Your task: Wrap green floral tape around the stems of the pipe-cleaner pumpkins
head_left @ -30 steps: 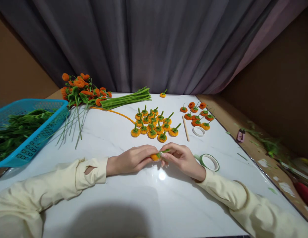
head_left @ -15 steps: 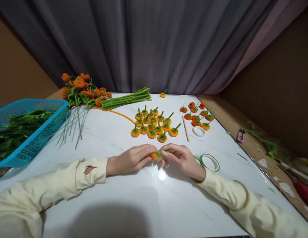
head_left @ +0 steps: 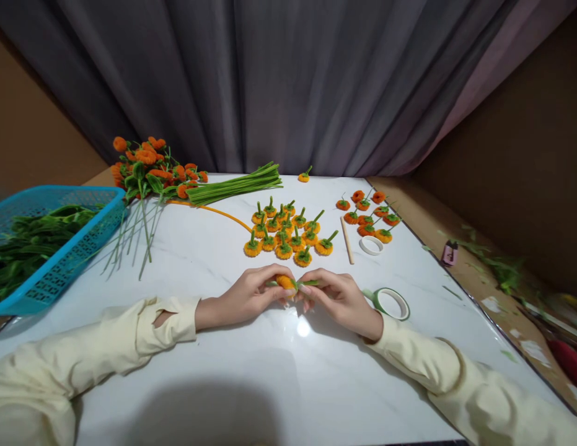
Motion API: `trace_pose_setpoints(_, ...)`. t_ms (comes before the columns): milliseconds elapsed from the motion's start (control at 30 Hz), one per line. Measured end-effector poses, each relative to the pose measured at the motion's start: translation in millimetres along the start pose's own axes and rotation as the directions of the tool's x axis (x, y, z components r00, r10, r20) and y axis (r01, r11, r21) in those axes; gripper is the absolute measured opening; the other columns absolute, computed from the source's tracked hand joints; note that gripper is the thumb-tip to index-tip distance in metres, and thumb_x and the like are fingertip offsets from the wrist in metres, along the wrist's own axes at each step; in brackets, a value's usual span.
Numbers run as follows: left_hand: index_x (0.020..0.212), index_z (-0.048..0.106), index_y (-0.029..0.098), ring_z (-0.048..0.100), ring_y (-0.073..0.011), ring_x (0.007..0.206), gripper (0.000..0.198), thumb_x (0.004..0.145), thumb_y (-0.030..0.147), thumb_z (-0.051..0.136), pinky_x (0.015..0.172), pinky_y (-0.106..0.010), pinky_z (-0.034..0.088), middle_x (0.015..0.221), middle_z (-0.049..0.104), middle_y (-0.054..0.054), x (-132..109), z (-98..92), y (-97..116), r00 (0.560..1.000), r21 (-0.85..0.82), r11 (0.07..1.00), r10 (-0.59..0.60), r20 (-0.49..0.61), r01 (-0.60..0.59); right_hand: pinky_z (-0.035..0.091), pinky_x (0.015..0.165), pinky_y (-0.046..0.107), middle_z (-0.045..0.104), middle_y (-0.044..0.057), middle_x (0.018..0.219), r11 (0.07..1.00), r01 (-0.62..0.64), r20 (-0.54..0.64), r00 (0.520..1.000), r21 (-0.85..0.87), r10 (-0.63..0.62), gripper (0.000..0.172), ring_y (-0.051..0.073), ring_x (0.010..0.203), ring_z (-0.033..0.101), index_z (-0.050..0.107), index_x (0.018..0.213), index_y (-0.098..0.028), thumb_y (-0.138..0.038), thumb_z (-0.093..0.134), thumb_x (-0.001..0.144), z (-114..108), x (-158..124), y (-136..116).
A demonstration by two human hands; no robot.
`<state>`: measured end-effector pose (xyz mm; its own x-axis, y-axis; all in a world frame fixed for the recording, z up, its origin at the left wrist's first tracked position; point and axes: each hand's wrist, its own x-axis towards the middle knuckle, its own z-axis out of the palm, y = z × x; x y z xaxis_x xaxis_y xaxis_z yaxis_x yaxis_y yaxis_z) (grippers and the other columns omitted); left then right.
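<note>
My left hand pinches a small orange-yellow pipe-cleaner flower between thumb and fingers, over the front middle of the table. Right beside it, my right hand grips the green pipe-cleaner stem at the flower's base; its fingertips nearly meet the left ones. Just beyond both hands stand several finished yellow flower heads, face down with short green stems upright. A roll of green tape lies close to my right wrist.
On the left sits a blue basket of green leaves. Behind it lie orange flowers and a bundle of green pipe cleaners. To the right are orange flower heads, a wooden stick and a white ring.
My left hand has turned the flower, so more of its orange side faces me. The right hand stays at the stem, almost unmoved.
</note>
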<state>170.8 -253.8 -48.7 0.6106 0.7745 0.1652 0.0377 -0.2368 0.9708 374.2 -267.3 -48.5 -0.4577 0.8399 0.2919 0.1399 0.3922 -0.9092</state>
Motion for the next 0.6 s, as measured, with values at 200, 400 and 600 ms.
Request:
trace_pose_setpoints(200, 0.093, 0.054, 0.014, 0.062, -0.0129, 0.067, 0.025, 0.082, 0.034, 0.064, 0.065, -0.030, 0.059, 0.074, 0.059, 0.000, 3.9, 3.2, 4.2, 0.977, -0.388, 0.896, -0.203, 0.071, 0.215, 0.051, 0.051, 0.017, 0.065, 0.000, 0.062, 0.987, 0.081, -0.022, 0.996, -0.137, -0.084, 0.006, 0.009, 0.050, 0.062, 0.058, 0.086, -0.017, -0.021, 0.053, 0.089, -1.3, -1.3, -0.6)
trace_pose_setpoints(400, 0.091, 0.055, 0.012, 0.062, -0.0120, 0.061, 0.030, 0.077, 0.034, 0.071, 0.056, -0.023, 0.056, 0.069, 0.063, -0.003, 7.2, -0.1, 3.8, 0.930, -0.564, 0.740, -0.320, 0.182, 0.366, 0.050, 0.053, 0.016, 0.065, 0.000, 0.063, 0.929, 0.221, 0.006, 0.973, -0.298, -0.230, 0.009, 0.009, 0.052, 0.062, 0.057, 0.090, -0.017, -0.016, 0.049, 0.090, -3.6, -3.0, 0.4)
trace_pose_setpoints(600, 0.092, 0.057, 0.011, 0.065, -0.0116, 0.062, 0.031, 0.076, 0.031, 0.073, 0.056, -0.019, 0.056, 0.070, 0.066, -0.004, 8.2, -2.7, 1.3, 0.904, -0.628, 0.651, -0.331, 0.272, 0.427, 0.050, 0.054, 0.018, 0.067, 0.003, 0.069, 0.865, 0.311, 0.062, 0.948, -0.394, -0.313, 0.015, 0.011, 0.055, 0.062, 0.055, 0.094, -0.019, -0.014, 0.041, 0.091, -4.9, -5.1, 1.3)
